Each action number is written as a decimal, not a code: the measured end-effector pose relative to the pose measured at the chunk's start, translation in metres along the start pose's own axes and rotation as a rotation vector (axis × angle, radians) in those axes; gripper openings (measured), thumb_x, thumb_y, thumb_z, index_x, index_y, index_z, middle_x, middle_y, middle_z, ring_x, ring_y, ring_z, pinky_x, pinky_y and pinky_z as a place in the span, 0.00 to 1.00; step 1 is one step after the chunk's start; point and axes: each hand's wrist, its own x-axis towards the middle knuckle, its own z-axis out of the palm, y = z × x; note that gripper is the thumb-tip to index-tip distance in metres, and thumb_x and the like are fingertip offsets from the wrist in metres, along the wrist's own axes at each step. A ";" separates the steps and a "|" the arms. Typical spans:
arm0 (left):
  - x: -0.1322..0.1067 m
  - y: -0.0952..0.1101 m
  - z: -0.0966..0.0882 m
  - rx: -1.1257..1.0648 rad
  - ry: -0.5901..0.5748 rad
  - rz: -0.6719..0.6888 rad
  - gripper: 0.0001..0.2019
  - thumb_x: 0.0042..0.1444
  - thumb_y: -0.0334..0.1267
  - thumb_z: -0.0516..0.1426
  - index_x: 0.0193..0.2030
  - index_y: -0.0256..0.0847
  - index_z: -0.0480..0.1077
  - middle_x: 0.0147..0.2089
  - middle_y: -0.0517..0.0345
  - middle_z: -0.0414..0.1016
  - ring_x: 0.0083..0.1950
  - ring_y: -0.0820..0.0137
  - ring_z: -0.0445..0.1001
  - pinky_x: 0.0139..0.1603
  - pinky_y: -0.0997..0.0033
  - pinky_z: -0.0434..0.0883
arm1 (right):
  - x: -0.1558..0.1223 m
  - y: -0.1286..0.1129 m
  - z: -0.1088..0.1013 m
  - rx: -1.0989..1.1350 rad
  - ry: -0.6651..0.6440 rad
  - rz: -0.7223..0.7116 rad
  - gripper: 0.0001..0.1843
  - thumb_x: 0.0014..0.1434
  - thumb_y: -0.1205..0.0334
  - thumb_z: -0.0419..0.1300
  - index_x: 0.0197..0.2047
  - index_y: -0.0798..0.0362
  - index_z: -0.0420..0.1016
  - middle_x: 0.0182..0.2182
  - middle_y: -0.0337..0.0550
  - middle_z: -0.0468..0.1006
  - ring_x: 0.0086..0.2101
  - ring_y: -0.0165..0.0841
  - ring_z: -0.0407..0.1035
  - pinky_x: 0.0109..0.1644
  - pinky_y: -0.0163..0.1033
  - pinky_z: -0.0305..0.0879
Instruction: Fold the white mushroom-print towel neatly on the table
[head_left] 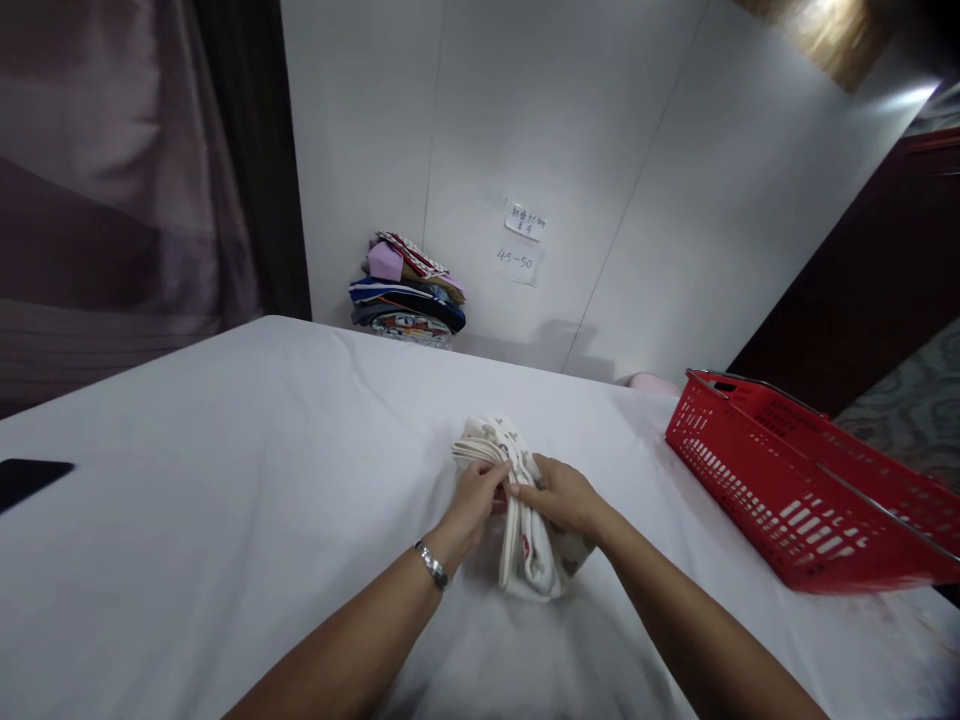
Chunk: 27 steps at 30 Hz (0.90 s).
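A bunched white cloth with small red prints (501, 446) lies in the middle of the white-covered table (225, 440). My left hand (478, 496), with a metal bracelet at the wrist, grips the cloth's folds from the left. My right hand (561, 494) pinches the same cloth from the right, and the fingertips of both hands meet at its middle. The lower part of the cloth hangs between my wrists.
A red plastic basket (795, 490) stands at the table's right edge. A stack of folded colourful clothes (409, 290) rests against the white wall at the back. Paper notes (523, 240) are stuck on the wall. A dark flat object (30, 478) lies at the left edge.
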 end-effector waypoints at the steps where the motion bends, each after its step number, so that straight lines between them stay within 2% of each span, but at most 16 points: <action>1: 0.002 0.003 -0.001 0.033 0.012 0.020 0.16 0.42 0.49 0.60 0.30 0.40 0.62 0.26 0.61 0.69 0.26 0.73 0.70 0.27 0.73 0.67 | 0.000 -0.001 -0.001 0.059 0.016 -0.011 0.23 0.54 0.46 0.55 0.50 0.49 0.69 0.42 0.42 0.76 0.42 0.38 0.68 0.45 0.38 0.60; 5: 0.010 0.020 -0.008 0.195 0.047 0.115 0.19 0.41 0.51 0.61 0.31 0.38 0.63 0.25 0.61 0.67 0.24 0.74 0.68 0.26 0.74 0.65 | 0.004 -0.001 0.000 0.334 0.114 -0.059 0.24 0.58 0.47 0.51 0.53 0.49 0.68 0.47 0.41 0.74 0.46 0.39 0.67 0.50 0.40 0.60; 8: 0.013 0.029 -0.013 0.262 0.052 0.141 0.22 0.41 0.53 0.61 0.35 0.37 0.65 0.28 0.59 0.70 0.27 0.73 0.69 0.28 0.74 0.65 | 0.009 0.002 0.007 0.477 0.154 -0.082 0.24 0.56 0.49 0.54 0.54 0.49 0.68 0.50 0.40 0.72 0.49 0.39 0.65 0.54 0.42 0.59; 14: 0.008 0.027 -0.032 0.380 0.087 0.082 0.27 0.38 0.57 0.61 0.37 0.35 0.66 0.35 0.55 0.72 0.36 0.66 0.71 0.37 0.69 0.66 | 0.011 0.014 0.032 0.774 0.036 -0.033 0.27 0.51 0.53 0.60 0.54 0.50 0.67 0.44 0.42 0.76 0.44 0.39 0.69 0.48 0.43 0.65; 17: 0.006 0.025 -0.046 0.431 0.126 0.069 0.29 0.38 0.58 0.60 0.40 0.35 0.67 0.40 0.52 0.74 0.42 0.62 0.71 0.41 0.68 0.66 | 0.008 0.024 0.038 0.858 0.037 0.012 0.28 0.49 0.55 0.61 0.54 0.49 0.66 0.42 0.42 0.76 0.42 0.37 0.70 0.46 0.42 0.66; 19: 0.004 0.025 -0.058 0.457 0.150 0.063 0.29 0.39 0.59 0.60 0.41 0.36 0.67 0.41 0.51 0.74 0.44 0.61 0.71 0.43 0.67 0.65 | 0.004 0.034 0.040 0.910 0.057 0.064 0.31 0.48 0.56 0.62 0.57 0.49 0.63 0.42 0.42 0.76 0.41 0.37 0.70 0.45 0.42 0.66; 22: -0.002 0.026 -0.077 0.426 0.140 -0.005 0.29 0.40 0.58 0.60 0.42 0.38 0.68 0.42 0.49 0.75 0.44 0.60 0.73 0.42 0.66 0.67 | -0.003 0.054 0.042 0.999 0.095 0.231 0.39 0.47 0.57 0.63 0.61 0.52 0.56 0.40 0.42 0.76 0.38 0.36 0.71 0.44 0.42 0.67; 25: -0.008 0.025 -0.092 0.314 0.096 -0.129 0.27 0.41 0.55 0.62 0.43 0.38 0.67 0.43 0.47 0.76 0.42 0.60 0.74 0.41 0.65 0.69 | -0.011 0.071 0.047 1.079 0.063 0.387 0.42 0.46 0.55 0.64 0.62 0.53 0.54 0.40 0.45 0.76 0.40 0.37 0.72 0.45 0.41 0.67; 27: -0.011 0.024 -0.097 0.262 0.101 -0.185 0.24 0.41 0.50 0.63 0.42 0.37 0.68 0.42 0.46 0.76 0.41 0.60 0.75 0.41 0.65 0.71 | -0.013 0.075 0.051 1.101 0.023 0.436 0.43 0.47 0.53 0.64 0.63 0.52 0.51 0.44 0.47 0.75 0.42 0.37 0.71 0.46 0.41 0.67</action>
